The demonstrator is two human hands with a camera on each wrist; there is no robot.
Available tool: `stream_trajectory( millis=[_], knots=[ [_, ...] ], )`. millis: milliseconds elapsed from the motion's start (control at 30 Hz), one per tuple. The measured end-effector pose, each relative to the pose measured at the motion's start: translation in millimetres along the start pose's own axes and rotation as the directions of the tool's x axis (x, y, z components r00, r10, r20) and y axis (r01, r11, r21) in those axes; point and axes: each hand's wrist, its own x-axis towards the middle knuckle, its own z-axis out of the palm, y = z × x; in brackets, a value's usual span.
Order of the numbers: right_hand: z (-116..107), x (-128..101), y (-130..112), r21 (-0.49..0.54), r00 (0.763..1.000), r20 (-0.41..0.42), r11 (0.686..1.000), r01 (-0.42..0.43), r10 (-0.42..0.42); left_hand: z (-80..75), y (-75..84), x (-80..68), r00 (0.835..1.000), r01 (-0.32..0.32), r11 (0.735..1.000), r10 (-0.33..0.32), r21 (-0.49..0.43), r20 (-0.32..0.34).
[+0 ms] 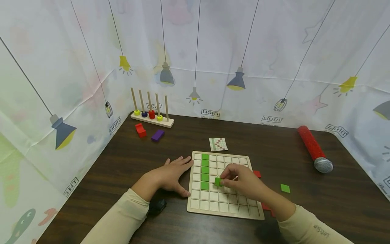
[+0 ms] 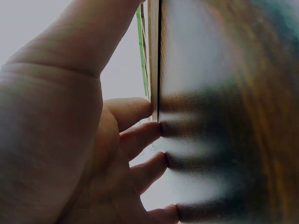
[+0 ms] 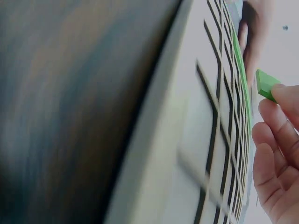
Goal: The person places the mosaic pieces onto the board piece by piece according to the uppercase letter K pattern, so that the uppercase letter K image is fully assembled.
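Note:
A wooden grid board (image 1: 213,203) lies on the dark table, with a column of green tiles (image 1: 205,171) in its second column. My right hand (image 1: 240,181) pinches a green tile (image 1: 218,182) just above the board, beside the bottom of that column. The right wrist view shows the same tile (image 3: 265,85) at my fingertips (image 3: 286,93) over the grid (image 3: 210,140). My left hand (image 1: 173,174) lies flat on the table with straight fingers touching the board's left edge (image 2: 154,60), as its fingers (image 2: 140,135) show in the left wrist view.
A loose green tile (image 1: 285,188) and red tiles (image 1: 257,174) lie right of the board. A pattern card (image 1: 218,144) sits behind it. A peg rack with rings (image 1: 151,117), a red block (image 1: 141,130) and a purple block (image 1: 157,135) stand far left. A red microphone (image 1: 315,149) lies right.

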Motion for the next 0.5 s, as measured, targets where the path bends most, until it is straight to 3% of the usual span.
stream_trajectory(
  millis=[300, 500],
  knots=[
    [27, 7, -21, -0.022, 0.994, 0.071, 0.997, 0.081, -0.079, 0.9, -1.1, 0.5, 1.000, 0.007, 1.000, -0.007, -0.003, -0.011],
    [34, 10, -24, -0.049, 0.994, 0.074, 0.995, 0.083, -0.079, 1.0, -2.0, 0.9, 1.000, 0.003, 1.000, -0.004, -0.008, -0.011]
  ],
)
